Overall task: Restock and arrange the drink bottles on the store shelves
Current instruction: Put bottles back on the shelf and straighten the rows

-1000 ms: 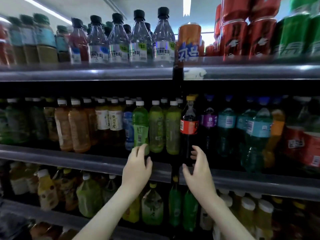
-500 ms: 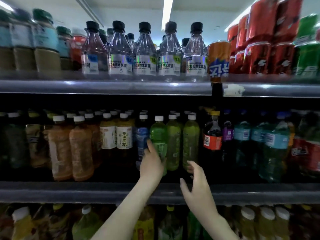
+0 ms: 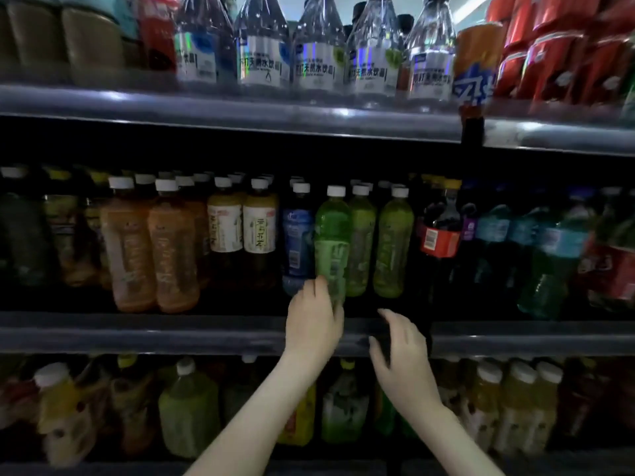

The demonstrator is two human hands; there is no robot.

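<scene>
A green tea bottle (image 3: 332,242) with a white cap stands at the front of the middle shelf (image 3: 171,333). My left hand (image 3: 313,321) grips its lower part, fingers wrapped around the base. Two more green bottles (image 3: 393,249) stand just to its right, and a blue-labelled bottle (image 3: 297,242) stands to its left. My right hand (image 3: 402,352) hovers in front of the shelf edge below the green bottles, fingers loosely curved, holding nothing.
Orange drink bottles (image 3: 151,249) and yellow-labelled tea bottles (image 3: 242,228) fill the shelf's left side. A dark cola bottle (image 3: 441,231) and teal bottles (image 3: 549,255) crowd the right. Clear water bottles (image 3: 319,53) and red cans (image 3: 549,63) line the top shelf; more bottles sit below.
The view has tilted up and closer to the shelves. My left hand has closed around the base of the green bottle. My right hand has drawn back to the shelf edge.
</scene>
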